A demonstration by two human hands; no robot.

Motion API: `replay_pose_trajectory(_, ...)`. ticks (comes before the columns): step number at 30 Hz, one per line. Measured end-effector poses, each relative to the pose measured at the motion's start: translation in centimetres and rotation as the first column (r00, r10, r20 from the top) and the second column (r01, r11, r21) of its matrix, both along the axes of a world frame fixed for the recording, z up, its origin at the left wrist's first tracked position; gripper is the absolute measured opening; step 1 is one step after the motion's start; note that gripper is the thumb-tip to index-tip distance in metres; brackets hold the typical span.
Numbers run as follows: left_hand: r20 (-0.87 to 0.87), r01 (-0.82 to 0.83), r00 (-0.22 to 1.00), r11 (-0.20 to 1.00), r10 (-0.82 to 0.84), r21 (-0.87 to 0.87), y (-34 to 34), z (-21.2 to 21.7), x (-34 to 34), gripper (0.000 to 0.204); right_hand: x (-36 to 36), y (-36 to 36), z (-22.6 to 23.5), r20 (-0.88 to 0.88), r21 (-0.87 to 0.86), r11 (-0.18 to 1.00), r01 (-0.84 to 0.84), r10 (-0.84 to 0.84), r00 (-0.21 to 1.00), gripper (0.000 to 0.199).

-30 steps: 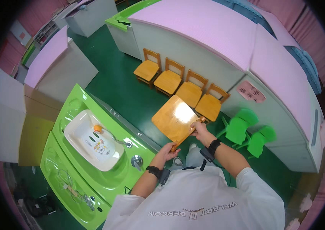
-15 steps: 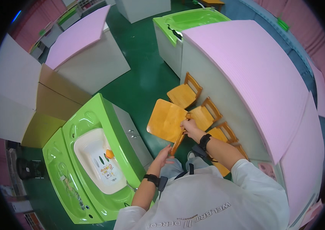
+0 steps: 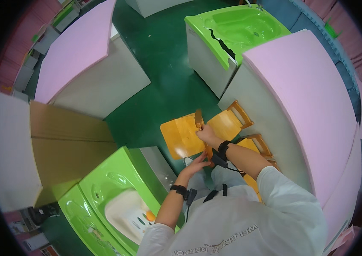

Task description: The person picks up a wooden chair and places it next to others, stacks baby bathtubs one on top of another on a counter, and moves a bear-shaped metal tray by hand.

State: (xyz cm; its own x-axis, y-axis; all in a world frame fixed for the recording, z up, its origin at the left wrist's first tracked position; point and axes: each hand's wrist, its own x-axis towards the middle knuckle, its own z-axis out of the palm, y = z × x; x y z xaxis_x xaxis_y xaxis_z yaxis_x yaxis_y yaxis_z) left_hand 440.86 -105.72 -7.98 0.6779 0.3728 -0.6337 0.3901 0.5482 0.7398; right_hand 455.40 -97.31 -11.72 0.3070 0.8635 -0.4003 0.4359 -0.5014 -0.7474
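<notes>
A small wooden chair [image 3: 181,135] stands or hangs low over the floor in front of me; I cannot tell whether its legs touch. My right hand [image 3: 207,135] is closed round the top rail of its backrest. At the backrest's nearer end is my left hand [image 3: 199,164], fingers stretched out and apart, close to the wood or touching it. Just right of the held chair, a matching chair [image 3: 223,124] has its back toward the pale panel. Another chair [image 3: 251,145] follows nearer to me, and more are partly hidden by my right arm.
A pale panel with a pink top [image 3: 300,98] runs along the right. Beyond it stands a green sink unit [image 3: 249,30] with a torn edge. At lower left, a green sink unit [image 3: 140,179] holds a white basin [image 3: 119,207]. A pink-topped counter [image 3: 78,47] stands far left.
I have moved forward with the chair along the row, and it is now beside the farthest chair. My left hand has shifted closer to the backrest.
</notes>
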Motion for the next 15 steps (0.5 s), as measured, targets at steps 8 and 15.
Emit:
replay_pose_trajectory(8, -0.030, -0.130, 0.991, 0.974, 0.127, -0.183, 17.0, -3.6, 2.1, 0.081, 0.7, 17.6, -2.1, 0.025, -0.024, 0.998, -0.055, 0.056, 0.998, 0.027)
replay_pose_trajectory(15, -0.129, -0.158, 0.984, 0.923, 0.120, -0.351, 29.0, -10.7, 7.4, 0.073, 5.6, 29.0, -13.1, 0.025, -0.127, 0.990, -0.058, 0.062, 0.998, 0.022)
